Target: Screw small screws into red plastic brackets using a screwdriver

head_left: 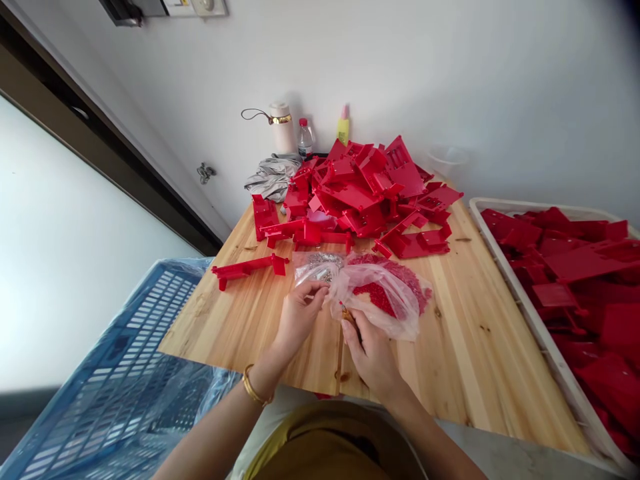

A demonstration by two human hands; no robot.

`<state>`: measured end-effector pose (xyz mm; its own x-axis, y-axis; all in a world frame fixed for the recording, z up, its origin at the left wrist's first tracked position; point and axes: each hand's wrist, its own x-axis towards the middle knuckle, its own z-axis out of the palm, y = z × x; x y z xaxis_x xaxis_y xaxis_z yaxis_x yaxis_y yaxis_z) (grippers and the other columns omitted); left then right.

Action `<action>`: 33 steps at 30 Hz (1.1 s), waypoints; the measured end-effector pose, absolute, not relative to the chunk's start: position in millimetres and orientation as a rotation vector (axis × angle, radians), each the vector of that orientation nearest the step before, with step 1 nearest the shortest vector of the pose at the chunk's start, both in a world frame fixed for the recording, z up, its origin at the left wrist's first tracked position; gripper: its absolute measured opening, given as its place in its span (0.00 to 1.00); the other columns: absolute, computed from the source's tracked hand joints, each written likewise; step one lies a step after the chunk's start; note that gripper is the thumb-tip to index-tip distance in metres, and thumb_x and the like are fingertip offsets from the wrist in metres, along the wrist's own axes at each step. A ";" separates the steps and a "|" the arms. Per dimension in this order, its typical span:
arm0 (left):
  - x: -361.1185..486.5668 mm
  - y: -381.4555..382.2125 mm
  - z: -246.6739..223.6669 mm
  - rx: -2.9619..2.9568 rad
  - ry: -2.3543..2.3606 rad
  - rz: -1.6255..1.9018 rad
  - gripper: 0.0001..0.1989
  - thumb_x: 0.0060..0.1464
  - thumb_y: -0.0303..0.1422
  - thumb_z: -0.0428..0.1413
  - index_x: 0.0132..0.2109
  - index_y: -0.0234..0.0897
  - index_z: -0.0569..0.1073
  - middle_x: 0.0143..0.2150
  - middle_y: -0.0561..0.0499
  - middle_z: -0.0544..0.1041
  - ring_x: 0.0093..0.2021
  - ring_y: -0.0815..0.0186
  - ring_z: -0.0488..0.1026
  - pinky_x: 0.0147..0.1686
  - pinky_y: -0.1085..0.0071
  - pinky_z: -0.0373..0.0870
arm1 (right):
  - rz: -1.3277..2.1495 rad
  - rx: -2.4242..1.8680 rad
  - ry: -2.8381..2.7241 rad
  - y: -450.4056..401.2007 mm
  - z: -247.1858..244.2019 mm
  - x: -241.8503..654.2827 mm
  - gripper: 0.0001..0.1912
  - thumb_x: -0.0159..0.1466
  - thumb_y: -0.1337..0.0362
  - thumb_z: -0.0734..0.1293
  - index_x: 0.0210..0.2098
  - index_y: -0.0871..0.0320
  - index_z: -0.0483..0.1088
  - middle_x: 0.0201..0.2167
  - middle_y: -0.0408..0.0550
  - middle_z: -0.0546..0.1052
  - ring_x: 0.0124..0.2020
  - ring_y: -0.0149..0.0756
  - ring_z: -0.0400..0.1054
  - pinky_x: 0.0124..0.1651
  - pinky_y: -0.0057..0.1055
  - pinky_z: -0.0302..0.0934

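My left hand (303, 308) is closed in a pinch beside a clear plastic bag of small metal parts (325, 261). What its fingertips hold, if anything, is too small to tell. My right hand (371, 347) is wrapped round a small hand tool with an orange-and-black handle (350, 319). Its short tip points up and left toward my left fingers, with a spot of red at the end. Just beyond both hands lies an opened clear bag of small red pieces (383, 300). One red plastic bracket (250, 268) lies apart on the wooden tabletop (450, 347), left of the bags.
A heap of red plastic brackets (360, 187) covers the back, beside grey cloth (273, 177), a cream flask (283, 130) and a small bottle (305, 139). To the right stands a white crate (520, 293) full of red parts; at left, a blue plastic-lined crate (135, 333).
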<state>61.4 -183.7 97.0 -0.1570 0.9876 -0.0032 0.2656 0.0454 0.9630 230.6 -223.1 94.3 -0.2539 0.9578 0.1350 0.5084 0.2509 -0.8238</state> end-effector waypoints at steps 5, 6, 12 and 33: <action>67.7 -201.4 106.8 0.884 1.285 1.222 0.13 0.54 0.40 0.62 0.40 0.35 0.80 0.30 0.51 0.78 0.26 0.70 0.71 0.26 0.75 0.71 | 0.951 -1.314 -1.876 -222.5 96.2 220.6 0.14 0.74 0.59 0.55 0.49 0.56 0.69 0.34 0.50 0.80 0.32 0.40 0.75 0.37 0.33 0.65; 68.2 -203.0 108.1 0.866 1.278 1.227 0.12 0.53 0.40 0.63 0.39 0.35 0.80 0.29 0.51 0.77 0.27 0.70 0.71 0.26 0.75 0.71 | 0.961 -1.315 -1.880 -222.6 96.2 219.7 0.14 0.74 0.59 0.55 0.48 0.56 0.69 0.34 0.50 0.80 0.32 0.40 0.75 0.37 0.33 0.65; 69.8 -208.1 113.8 0.862 1.301 1.219 0.11 0.54 0.38 0.62 0.40 0.34 0.80 0.26 0.54 0.76 0.23 0.73 0.70 0.27 0.76 0.70 | 0.950 -1.310 -1.895 -223.4 98.3 219.0 0.14 0.74 0.60 0.55 0.47 0.57 0.69 0.36 0.51 0.81 0.33 0.40 0.75 0.37 0.33 0.65; -34.4 -97.2 160.2 2.224 1.922 0.925 0.30 0.55 0.29 0.60 0.65 0.36 0.66 0.64 0.39 0.70 0.64 0.49 0.65 0.64 0.51 0.61 | 1.018 -1.186 -1.788 -222.6 97.0 228.2 0.15 0.75 0.58 0.56 0.50 0.58 0.70 0.27 0.43 0.73 0.25 0.34 0.69 0.32 0.28 0.64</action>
<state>-34.4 -97.2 160.2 0.0427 0.9173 0.3959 0.8814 -0.2212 0.4173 228.2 -222.6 97.0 -0.2915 0.9441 0.1538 0.3496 0.2548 -0.9016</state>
